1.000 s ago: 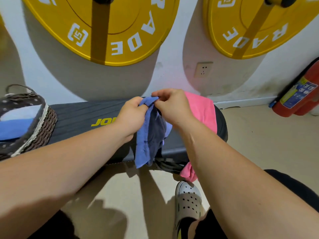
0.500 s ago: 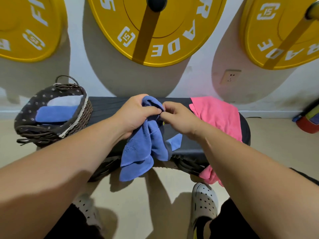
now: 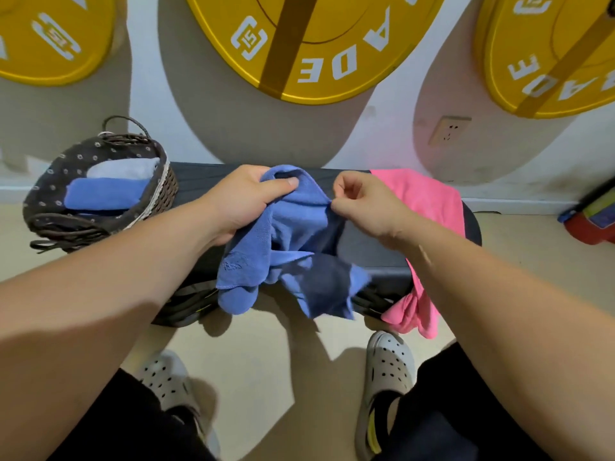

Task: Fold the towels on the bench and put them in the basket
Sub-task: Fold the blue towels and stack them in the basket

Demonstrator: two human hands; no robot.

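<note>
The blue towel (image 3: 286, 241) hangs below left hand (image 3: 241, 202) and right hand (image 3: 367, 207) grip.

A dark padded bench (image 3: 199, 184) stands along the wall on a beige floor (image 3: 253, 367). At its left end sits a wicker basket (image 3: 46, 181) with a dotted liner, and a pink towel (image 3: 419, 197) lies over its right end, drooping past the front edge. A crumpled blue towel (image 3: 293, 224) hangs over the middle of the front edge.
</note>
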